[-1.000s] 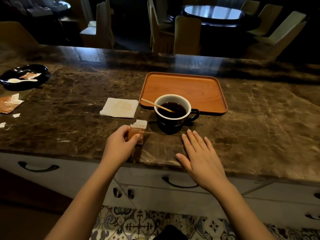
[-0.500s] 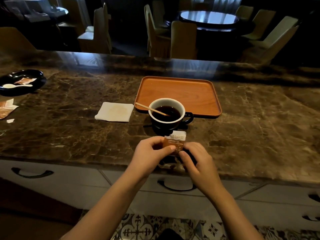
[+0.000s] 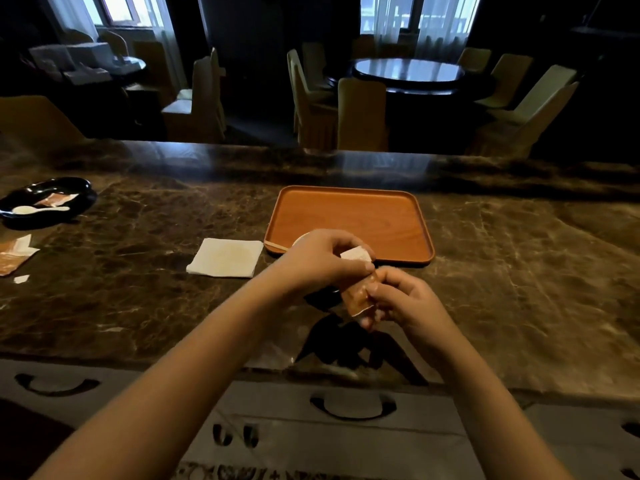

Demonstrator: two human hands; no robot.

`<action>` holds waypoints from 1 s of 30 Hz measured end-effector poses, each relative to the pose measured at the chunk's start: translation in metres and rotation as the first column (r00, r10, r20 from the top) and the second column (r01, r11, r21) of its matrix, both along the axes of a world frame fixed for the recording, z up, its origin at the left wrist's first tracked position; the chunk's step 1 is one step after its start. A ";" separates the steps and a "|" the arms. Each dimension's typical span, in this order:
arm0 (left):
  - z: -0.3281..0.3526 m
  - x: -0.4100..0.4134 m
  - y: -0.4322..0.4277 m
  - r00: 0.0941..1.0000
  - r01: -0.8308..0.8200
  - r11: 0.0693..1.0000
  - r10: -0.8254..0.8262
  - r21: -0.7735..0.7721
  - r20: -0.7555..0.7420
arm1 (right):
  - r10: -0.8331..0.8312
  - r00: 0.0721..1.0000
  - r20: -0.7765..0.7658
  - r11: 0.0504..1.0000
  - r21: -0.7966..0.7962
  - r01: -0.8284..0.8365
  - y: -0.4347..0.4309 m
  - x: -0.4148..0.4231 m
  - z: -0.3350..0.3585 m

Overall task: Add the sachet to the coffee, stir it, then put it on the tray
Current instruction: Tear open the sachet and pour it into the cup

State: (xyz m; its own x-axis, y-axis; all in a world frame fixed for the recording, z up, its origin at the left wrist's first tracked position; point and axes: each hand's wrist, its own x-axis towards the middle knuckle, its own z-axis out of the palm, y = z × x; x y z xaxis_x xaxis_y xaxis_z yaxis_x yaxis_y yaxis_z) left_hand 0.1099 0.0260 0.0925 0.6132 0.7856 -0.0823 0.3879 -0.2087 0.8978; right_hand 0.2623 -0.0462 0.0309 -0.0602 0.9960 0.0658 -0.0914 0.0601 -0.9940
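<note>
Brown and white, the sachet (image 3: 358, 289) is pinched at both ends: the left hand (image 3: 320, 259) grips its white top, the right hand (image 3: 403, 301) its bottom. Both hands have lifted since a moment ago and now hide most of the coffee cup (image 3: 300, 239). The stir stick (image 3: 275, 244) pokes out. Behind, the orange tray (image 3: 349, 220) sits bare. Far left, a black dish (image 3: 83, 192) holds a white spoon (image 3: 40, 210).

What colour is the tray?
Orange-brown wood tone tray, seen in the head view.

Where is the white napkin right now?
The white napkin lies flat on the marble counter, just left of the orange tray.
</note>
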 end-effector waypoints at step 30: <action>0.014 -0.001 0.093 0.943 -0.097 0.982 0.142 0.159 -0.302 | -0.109 0.942 0.319 0.994 0.059 0.095 0.108 0.016 0.031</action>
